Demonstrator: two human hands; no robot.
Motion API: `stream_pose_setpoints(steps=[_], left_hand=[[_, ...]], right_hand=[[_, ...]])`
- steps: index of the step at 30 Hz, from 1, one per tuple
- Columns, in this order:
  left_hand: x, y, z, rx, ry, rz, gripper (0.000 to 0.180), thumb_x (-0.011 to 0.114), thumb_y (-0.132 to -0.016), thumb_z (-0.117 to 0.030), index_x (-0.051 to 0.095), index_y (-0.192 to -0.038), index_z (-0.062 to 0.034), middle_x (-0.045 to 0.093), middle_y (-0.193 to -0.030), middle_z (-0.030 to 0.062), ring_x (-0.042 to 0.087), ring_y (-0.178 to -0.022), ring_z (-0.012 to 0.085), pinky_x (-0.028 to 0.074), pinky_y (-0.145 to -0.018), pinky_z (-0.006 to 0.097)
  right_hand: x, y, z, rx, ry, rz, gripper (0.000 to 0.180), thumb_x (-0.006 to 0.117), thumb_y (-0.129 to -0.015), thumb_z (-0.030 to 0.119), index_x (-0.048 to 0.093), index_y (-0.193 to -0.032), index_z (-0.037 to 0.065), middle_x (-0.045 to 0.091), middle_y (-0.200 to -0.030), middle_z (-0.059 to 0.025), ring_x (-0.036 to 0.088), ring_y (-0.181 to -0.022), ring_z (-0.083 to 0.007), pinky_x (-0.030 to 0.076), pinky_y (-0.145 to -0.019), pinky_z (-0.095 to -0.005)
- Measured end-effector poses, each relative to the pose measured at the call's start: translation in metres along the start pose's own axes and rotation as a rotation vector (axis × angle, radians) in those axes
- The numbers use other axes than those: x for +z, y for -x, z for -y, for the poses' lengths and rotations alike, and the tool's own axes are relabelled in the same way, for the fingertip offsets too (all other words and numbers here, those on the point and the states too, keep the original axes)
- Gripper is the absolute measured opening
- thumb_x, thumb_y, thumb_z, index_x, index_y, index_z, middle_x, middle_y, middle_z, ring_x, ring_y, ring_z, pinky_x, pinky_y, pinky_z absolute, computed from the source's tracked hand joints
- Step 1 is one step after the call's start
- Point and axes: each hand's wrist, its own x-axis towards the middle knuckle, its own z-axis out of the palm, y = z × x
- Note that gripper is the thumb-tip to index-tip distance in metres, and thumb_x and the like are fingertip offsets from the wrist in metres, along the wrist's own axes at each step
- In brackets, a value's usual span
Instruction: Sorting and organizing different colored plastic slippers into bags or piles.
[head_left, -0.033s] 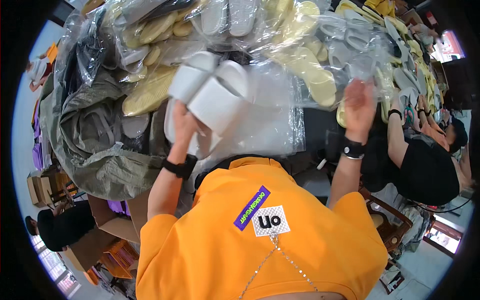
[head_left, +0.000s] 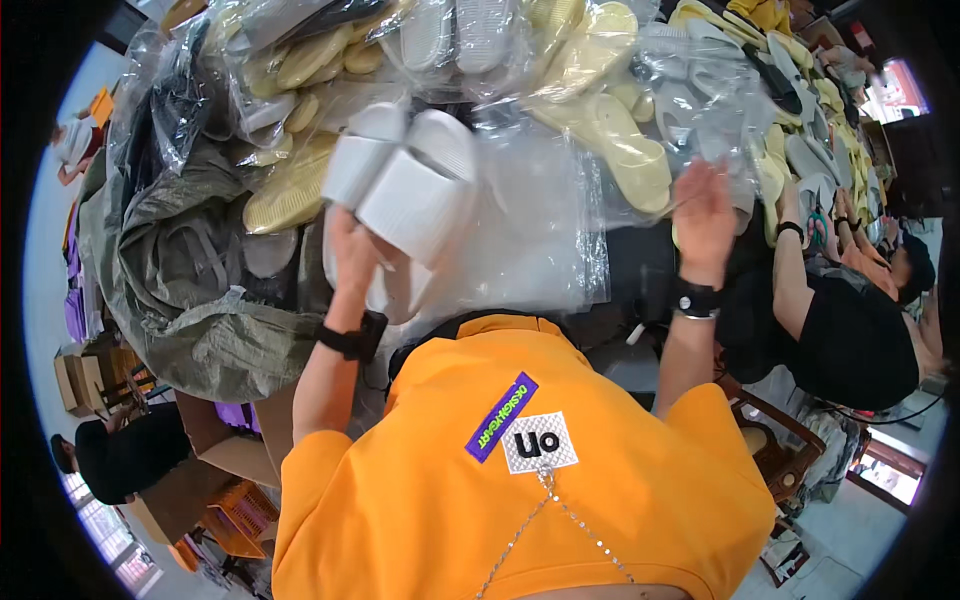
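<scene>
A pair of white slide slippers is in my left hand, which is closed around their near side. They are raised and tilted, with their straps facing me. Beneath and beside them lies a clear plastic bag, flat on the table. On the right, my right hand has its fingers stretched toward clear-bagged pale grey slippers; its fingertips are slightly blurred, and I cannot tell whether they touch the plastic. Just left of that hand is a pale yellow slipper.
Piled bagged slippers, with yellow ones at left, cover the far side. A grey-green woven sack slumps at left beside a cardboard box. At right, another person's arm reaches into the pile. A wooden chair stands behind.
My left hand has shifted slightly left with the white slide slippers. My right hand has moved a little left, and the plastic around it has shifted.
</scene>
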Motion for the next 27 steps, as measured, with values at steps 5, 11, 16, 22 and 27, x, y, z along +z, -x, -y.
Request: stream_pose_setpoints(steps=[5, 11, 16, 22, 27], left_hand=[[-0.046, -0.006, -0.044, 0.13, 0.106, -0.173, 0.032, 0.049, -0.084, -0.009, 0.049, -0.112, 0.0047, 0.058, -0.102, 0.01, 0.056, -0.09, 0.0163, 0.043, -0.078, 0.026], [-0.062, -0.017, -0.083, 0.413, -0.027, -0.214, 0.032, 0.05, -0.087, -0.014, 0.048, -0.114, 0.0032, 0.057, -0.105, 0.0105, 0.057, -0.093, 0.0168, 0.046, -0.079, 0.028], [0.001, 0.005, -0.08, 0.363, -0.275, 0.09, 0.042, 0.044, -0.07, 0.009, 0.05, -0.111, 0.0026, 0.054, -0.111, 0.0138, 0.05, -0.103, 0.0254, 0.038, -0.09, 0.033], [0.034, 0.018, 0.048, 0.411, -0.887, 0.653, 0.027, 0.055, -0.069, -0.008, 0.055, -0.096, -0.0035, 0.055, -0.091, 0.014, 0.048, -0.091, 0.0335, 0.035, -0.076, 0.043], [0.024, 0.016, 0.06, 0.354, -0.903, 0.676, 0.031, 0.057, -0.072, -0.017, 0.053, -0.098, -0.0015, 0.054, -0.096, 0.0129, 0.048, -0.093, 0.0326, 0.035, -0.079, 0.042]], right_hand=[[-0.043, 0.024, -0.082, 0.17, 0.269, -0.136, 0.043, 0.05, -0.088, 0.009, 0.033, -0.127, 0.014, 0.057, -0.097, -0.0085, 0.057, -0.088, -0.0205, 0.048, -0.073, -0.0352], [-0.069, 0.034, -0.111, 0.211, 0.764, -0.347, 0.062, 0.053, -0.086, 0.012, 0.017, -0.136, 0.014, 0.051, -0.105, -0.0054, 0.055, -0.088, -0.0155, 0.043, -0.07, -0.0284], [-0.075, 0.049, -0.107, 0.383, 0.827, -0.118, 0.069, 0.055, -0.086, 0.021, 0.009, -0.136, 0.023, 0.044, -0.117, -0.0054, 0.05, -0.097, -0.016, 0.04, -0.074, -0.0334], [-0.074, 0.045, -0.065, 0.48, 0.505, -0.323, 0.064, 0.042, -0.088, 0.049, 0.011, -0.137, 0.023, 0.034, -0.129, -0.0065, 0.039, -0.113, -0.0181, 0.039, -0.084, -0.0402], [-0.083, 0.04, -0.065, 0.536, 0.834, -0.3, 0.033, 0.056, -0.085, 0.035, 0.047, -0.109, 0.014, 0.051, -0.094, 0.0009, 0.052, -0.084, -0.0121, 0.041, -0.069, -0.0289]])
